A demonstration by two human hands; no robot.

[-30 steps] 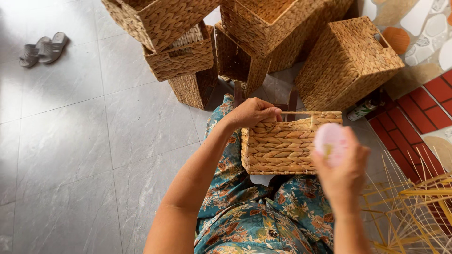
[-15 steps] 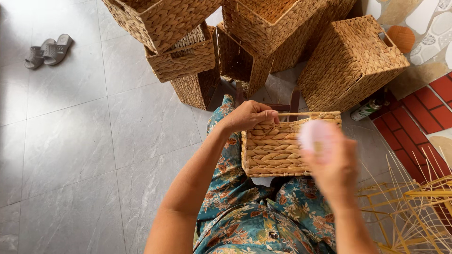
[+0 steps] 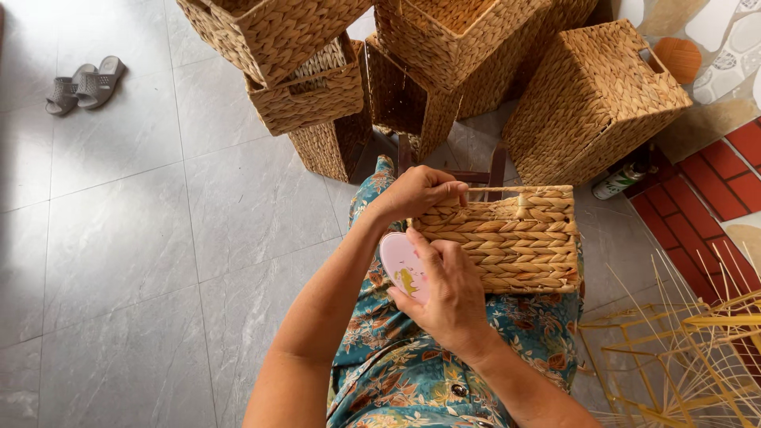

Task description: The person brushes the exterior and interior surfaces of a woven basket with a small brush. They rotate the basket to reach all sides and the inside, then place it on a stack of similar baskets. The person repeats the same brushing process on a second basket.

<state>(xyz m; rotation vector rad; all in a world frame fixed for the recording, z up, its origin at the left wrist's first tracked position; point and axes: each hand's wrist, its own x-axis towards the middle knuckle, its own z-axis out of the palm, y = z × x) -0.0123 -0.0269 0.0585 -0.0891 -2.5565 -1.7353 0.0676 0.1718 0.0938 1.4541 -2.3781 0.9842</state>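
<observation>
Left hand (image 3: pixel 416 194) grips the woven basket (image 3: pixel 507 238) rim's left end; right hand (image 3: pixel 444 289) clasps a pink oval object (image 3: pixel 400 261) against that end, basket lengthwise across the lap.

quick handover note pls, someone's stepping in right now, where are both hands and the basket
Left hand grips the top left corner of the woven basket lying on the lap. Right hand holds a pink oval disc flat against the basket's left end. The side facing up is woven; bare frame shows at the upper edge. Finished baskets are stacked on the floor ahead, yellow wire frames to the right.
</observation>
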